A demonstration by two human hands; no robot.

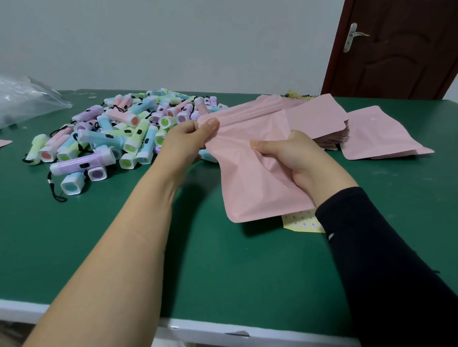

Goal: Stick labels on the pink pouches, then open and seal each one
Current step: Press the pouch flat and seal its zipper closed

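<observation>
Pink pouch sits between both grips: the left grip pinches its top zip corner, the right grip clutches its crumpled middle, above the green counter. A label sheet lies just beneath; spare pouches lie behind.

Pink pouch, green table, pastel flashlights, dark sleeve.

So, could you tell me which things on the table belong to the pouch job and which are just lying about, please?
Job:
pink zip-top pouch, gripped by the left hand and right hand
stack of flat pink pouches
yellow sheet of round labels

Lying about:
heap of pastel plastic torches
clear plastic bag
</observation>
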